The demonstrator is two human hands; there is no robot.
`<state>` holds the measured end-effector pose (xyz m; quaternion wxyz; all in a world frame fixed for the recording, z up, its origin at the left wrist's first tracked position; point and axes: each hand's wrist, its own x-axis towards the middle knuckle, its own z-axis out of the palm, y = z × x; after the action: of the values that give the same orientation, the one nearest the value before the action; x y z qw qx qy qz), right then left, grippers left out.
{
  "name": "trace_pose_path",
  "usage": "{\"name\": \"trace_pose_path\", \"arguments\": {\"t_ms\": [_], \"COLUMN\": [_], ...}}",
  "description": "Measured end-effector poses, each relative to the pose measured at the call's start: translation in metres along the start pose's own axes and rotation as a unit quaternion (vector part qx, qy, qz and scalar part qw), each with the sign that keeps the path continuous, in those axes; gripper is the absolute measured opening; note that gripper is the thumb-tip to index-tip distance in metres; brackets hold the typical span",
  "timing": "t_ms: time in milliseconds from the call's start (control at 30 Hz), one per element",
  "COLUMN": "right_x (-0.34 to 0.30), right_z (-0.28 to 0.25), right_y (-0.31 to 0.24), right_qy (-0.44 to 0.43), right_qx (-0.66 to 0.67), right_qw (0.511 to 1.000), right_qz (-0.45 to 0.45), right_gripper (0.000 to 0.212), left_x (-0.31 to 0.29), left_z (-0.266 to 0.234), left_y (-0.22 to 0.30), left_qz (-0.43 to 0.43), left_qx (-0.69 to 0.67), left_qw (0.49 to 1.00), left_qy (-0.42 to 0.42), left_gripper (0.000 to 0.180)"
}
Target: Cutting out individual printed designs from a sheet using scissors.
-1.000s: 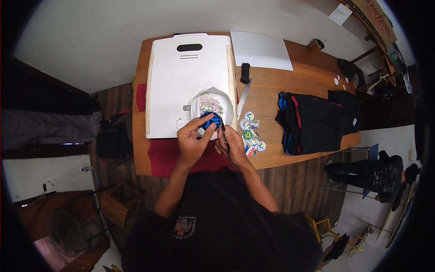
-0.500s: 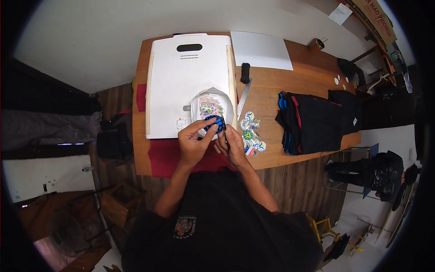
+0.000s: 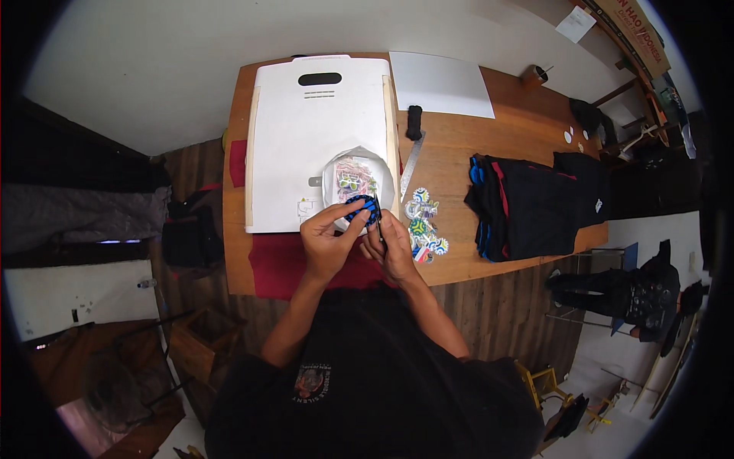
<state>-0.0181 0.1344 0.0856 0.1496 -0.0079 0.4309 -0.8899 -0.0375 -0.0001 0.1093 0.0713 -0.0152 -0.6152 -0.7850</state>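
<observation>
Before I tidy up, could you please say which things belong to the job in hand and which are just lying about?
In use: blue-black piece, left hand; dark tool, right hand; probably white container beneath.

Seemingly lying about: folded clothes, ruler, white sheet.

A pale wall (image 3: 229, 30) is rising at eleven o'clock, catching soft light. A brown wooden table (image 3: 451, 153) is stretching from the centre toward two. Another whitish wall (image 3: 664, 228) is showing at three, plank flooring (image 3: 489, 306) is running at four, and a boxy wooden stool (image 3: 191, 348) is standing at eight.
</observation>
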Motion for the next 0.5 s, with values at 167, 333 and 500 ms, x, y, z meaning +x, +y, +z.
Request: {"name": "trace_pose_path", "arguments": {"t_ms": [167, 333, 500], "right_x": [-0.0002, 0.0004, 0.0007], "right_z": [-0.0003, -0.0037, -0.0046], "right_y": [-0.0003, -0.0022, -0.0032], "right_qy": [-0.001, -0.002, 0.000], "right_qx": [0.009, 0.003, -0.001], "right_qw": [1.000, 1.000, 1.000], "right_qz": [-0.005, -0.007, -0.009], "right_gripper": [0.031, 0.031, 0.031], "left_x": [-0.0015, -0.0010, -0.0013], "left_z": [0.0010, 0.0034, 0.0050], "left_y": [-0.0022, -0.0058, -0.0071], "left_qz": [-0.015, -0.019, -0.012], "left_qx": [-0.006, -0.009, 0.016], "left_qw": [1.000, 1.000, 1.000], "left_qy": [0.008, 0.010, 0.016], "left_gripper": [0.023, 0.023, 0.020]}}
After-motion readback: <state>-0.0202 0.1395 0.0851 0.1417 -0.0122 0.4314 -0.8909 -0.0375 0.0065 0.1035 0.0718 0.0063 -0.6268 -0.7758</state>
